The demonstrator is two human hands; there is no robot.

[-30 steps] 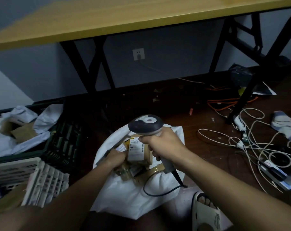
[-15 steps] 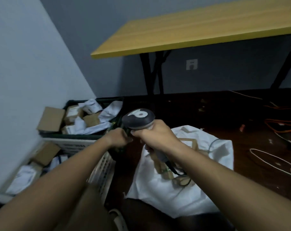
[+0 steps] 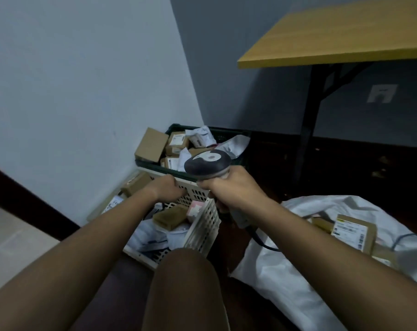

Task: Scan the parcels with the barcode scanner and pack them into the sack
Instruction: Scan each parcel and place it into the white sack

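- Two hands are out in front of you in the head view, above the crates by the wall.
- Your right hand [image 3: 233, 189] has its grip wrapped round the handle of the barcode scanner [image 3: 207, 163]; the scanner's dark head points away from you, over the edge of the green crate [image 3: 244, 137], and its cable [image 3: 262, 242] trails down towards the sack.
- Your left hand [image 3: 168, 189] sits at the far rim of the white crate [image 3: 202, 225] with its fingers curled; whether that grip holds the rim or a parcel cannot be told.
- Several parcels lie in the white crate, among them a brown box [image 3: 170, 216] and a pink packet [image 3: 196, 209].
- More parcels [image 3: 176, 142] fill the green crate behind it, in the corner.
- At your right, the white sack [image 3: 298, 278] lies on the floor with a labelled parcel [image 3: 354, 232] resting on its open mouth.
- A yellow worktop [image 3: 341, 34] on black legs stands beyond.
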